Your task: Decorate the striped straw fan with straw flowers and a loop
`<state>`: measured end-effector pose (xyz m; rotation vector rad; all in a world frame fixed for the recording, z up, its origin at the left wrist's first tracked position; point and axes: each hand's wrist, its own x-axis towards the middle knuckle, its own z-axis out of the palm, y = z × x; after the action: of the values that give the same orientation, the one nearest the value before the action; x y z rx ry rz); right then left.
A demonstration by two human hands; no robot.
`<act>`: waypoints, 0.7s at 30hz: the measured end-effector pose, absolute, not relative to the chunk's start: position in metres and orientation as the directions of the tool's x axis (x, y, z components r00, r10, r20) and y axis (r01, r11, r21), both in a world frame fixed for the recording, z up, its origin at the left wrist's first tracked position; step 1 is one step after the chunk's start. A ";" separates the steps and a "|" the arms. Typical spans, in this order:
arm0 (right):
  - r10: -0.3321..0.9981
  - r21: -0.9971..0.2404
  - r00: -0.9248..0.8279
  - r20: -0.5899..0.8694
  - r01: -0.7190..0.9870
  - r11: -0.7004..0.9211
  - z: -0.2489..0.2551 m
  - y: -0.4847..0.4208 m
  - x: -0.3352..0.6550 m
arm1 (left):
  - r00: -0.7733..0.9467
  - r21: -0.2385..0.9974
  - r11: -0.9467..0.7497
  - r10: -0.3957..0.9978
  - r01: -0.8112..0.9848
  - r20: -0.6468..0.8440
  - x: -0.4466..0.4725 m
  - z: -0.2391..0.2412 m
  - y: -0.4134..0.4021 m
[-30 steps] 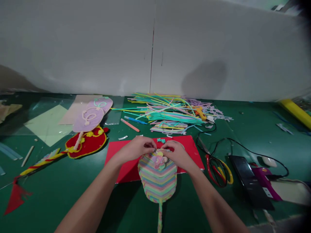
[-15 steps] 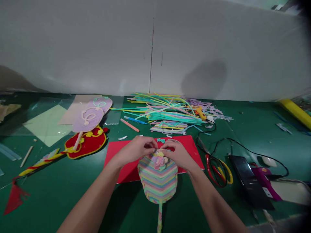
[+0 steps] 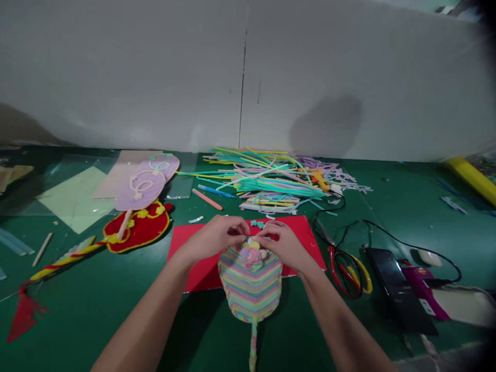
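Note:
A pastel hand fan (image 3: 251,294) with zigzag stripes lies upright before me, its thin wrapped handle (image 3: 253,345) pointing down toward me. Pastel flower decorations (image 3: 251,255) cluster near its top. My left hand (image 3: 227,233) pinches the fan's top edge from the left, fingers closed. From the right, my right hand (image 3: 282,242) pinches the same edge, its fingertips almost touching the left ones. What lies right between the fingertips is too small to make out. Beneath the fan's upper part is a red board (image 3: 201,271). Small teal flowers (image 3: 257,223) sit just beyond my fingers.
Behind the board lies a heap of pastel pipe cleaners (image 3: 267,181) with an orange glue gun (image 3: 320,181). At right are scissors (image 3: 362,276), a black cable and a phone (image 3: 399,289). Purple (image 3: 145,186) and red (image 3: 135,232) decorated fans lie at left.
The fan has shifted very slightly left and up under my hands. Both hands keep their pinch at its top edge, with only tiny finger movement.

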<state>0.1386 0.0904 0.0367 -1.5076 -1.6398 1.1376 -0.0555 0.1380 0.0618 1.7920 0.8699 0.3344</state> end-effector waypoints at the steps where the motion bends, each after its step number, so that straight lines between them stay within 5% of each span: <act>1: 0.986 -0.898 -0.141 -0.094 0.439 -0.023 0.036 0.090 0.138 | 0.696 0.902 -0.168 0.696 0.399 -0.178 -0.056 0.062 0.138; 16: 0.986 -0.887 -0.134 -0.101 0.461 -0.029 0.040 0.091 0.140 | 0.664 0.867 -0.156 0.710 0.472 -0.234 -0.058 0.051 0.143; 21: 0.998 -0.784 -0.058 0.014 0.619 0.047 0.053 0.086 0.132 | 0.661 0.831 -0.223 0.720 0.509 -0.212 -0.058 0.049 0.143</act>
<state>0.1324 0.0858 0.0533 -1.6313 -1.7413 0.8277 -0.0575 0.1433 0.0493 1.8881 0.9682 0.2675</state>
